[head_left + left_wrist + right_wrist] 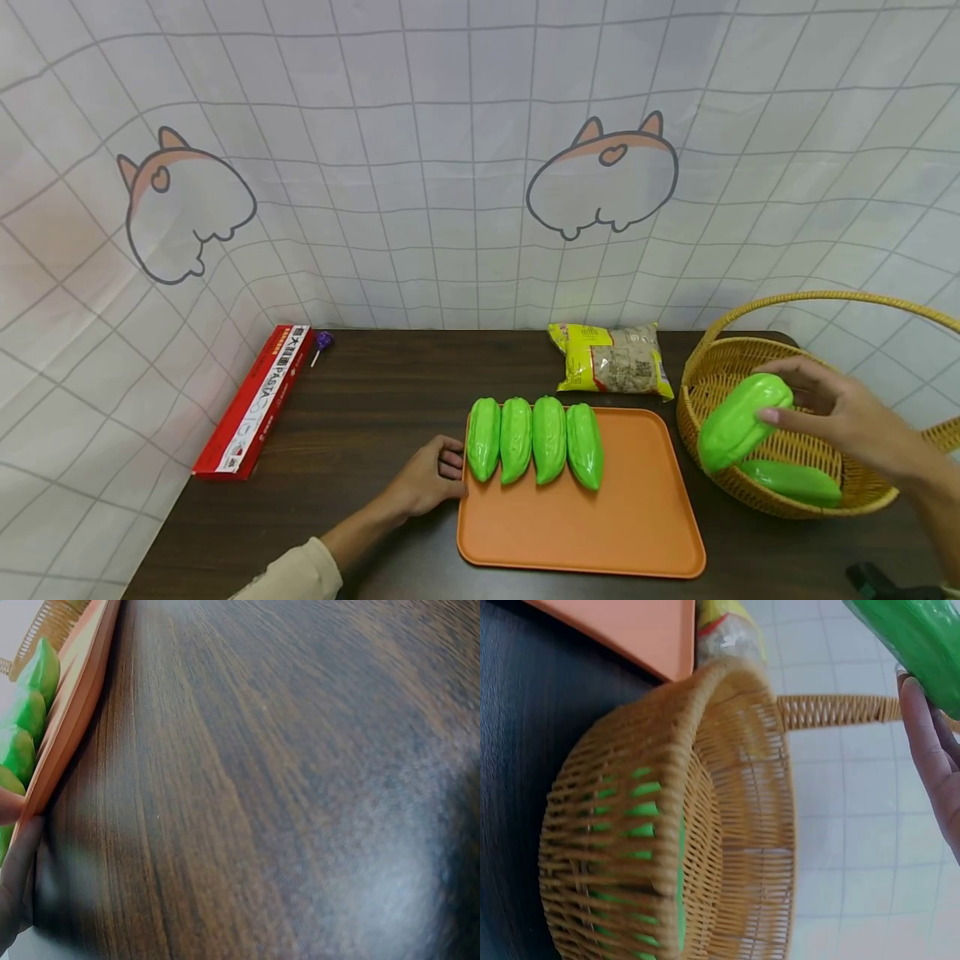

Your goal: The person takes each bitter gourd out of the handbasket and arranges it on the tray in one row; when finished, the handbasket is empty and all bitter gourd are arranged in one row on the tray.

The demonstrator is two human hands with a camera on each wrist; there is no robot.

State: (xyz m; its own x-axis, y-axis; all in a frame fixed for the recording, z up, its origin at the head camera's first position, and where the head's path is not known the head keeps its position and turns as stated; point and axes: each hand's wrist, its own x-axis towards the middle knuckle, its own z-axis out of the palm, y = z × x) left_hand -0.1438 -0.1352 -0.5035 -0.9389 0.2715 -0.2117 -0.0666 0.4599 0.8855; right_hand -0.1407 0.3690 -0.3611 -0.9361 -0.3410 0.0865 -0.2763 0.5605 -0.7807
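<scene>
My right hand holds a glossy green toy vegetable above the near left part of a wicker basket. Its thumb lies along the near side; the other fingers are partly hidden behind. Inside the basket lies another green toy vegetable, also glimpsed through the weave in the right wrist view. At the left rim of an orange tray, my left hand pinches the edge, with fingers on both sides of it in the left wrist view. Several green toy vegetables stand in a side-by-side row on the tray's upper left.
Behind the tray lies a yellow, partly see-through food packet. A red pasta box rests at the table's left, beside a purple lollipop. The basket's tall handle arches over its opening. A dark object is at the lower right.
</scene>
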